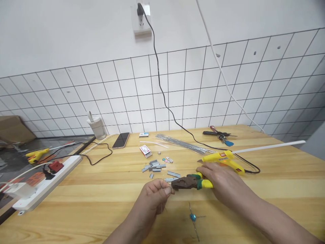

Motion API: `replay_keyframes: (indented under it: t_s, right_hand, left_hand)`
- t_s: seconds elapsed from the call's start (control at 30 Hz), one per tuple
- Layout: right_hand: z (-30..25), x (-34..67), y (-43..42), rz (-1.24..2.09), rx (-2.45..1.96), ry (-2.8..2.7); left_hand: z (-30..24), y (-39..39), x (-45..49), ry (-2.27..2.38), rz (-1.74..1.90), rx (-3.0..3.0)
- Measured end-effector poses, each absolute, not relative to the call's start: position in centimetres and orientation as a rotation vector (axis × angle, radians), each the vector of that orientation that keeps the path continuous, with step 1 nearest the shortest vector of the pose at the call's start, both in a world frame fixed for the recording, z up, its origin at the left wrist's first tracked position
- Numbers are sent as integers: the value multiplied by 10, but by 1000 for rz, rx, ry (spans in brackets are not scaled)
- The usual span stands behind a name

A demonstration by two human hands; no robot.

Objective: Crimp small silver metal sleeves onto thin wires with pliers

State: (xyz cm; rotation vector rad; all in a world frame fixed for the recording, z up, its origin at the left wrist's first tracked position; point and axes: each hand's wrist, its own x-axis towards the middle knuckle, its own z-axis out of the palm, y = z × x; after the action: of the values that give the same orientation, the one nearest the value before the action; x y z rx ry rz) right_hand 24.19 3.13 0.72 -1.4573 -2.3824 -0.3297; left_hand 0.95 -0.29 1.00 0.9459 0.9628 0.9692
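My left hand (pixel 155 196) pinches a thin piece of wire (pixel 161 200) between thumb and fingertips. Wrapped around the yellow-green handles of a pair of pliers (pixel 186 183) is my right hand (pixel 225 179). The dark, rusty jaws point left and come up against the fingertips of my left hand; whether they grip the wire is hard to see. Below the pliers, a small wire cross with a blue gem (pixel 192 217) lies on the wooden table (pixel 76 210). Staple strips (pixel 154 166) lie in a loose pile just beyond my left hand.
A yellow glue gun (pixel 223 157) with a long white stick lies beyond my right hand. A bundle of wires (pixel 185 144), a staple box (pixel 145 151), a phone (pixel 121 140) and keys (pixel 222 138) are farther back. On the left are a power strip (pixel 48 183) and another glue gun (pixel 37 155).
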Motion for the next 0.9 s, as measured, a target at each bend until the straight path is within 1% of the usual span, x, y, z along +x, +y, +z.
replay_keyframes:
  t_s: [0.07, 0.13, 0.4, 0.67, 0.9]
  right_hand:
    - [8, 243, 29, -244, -1500, -2425]
    - [6, 244, 29, -247, -1507, -2399]
    - [11, 245, 34, -669, -1420, -2082]
    - [9, 242, 33, -834, -1316, -2060]
    - [10, 242, 32, -879, -1273, -2044]
  left_hand:
    - [12, -4, 11, 1042, 996, 1034]
    - [14, -6, 12, 1083, 1014, 1076]
    - [18, -6, 10, 1105, 1032, 1060]
    - [16, -7, 11, 1112, 1051, 1164]
    - [17, -10, 10, 1131, 1042, 1279]
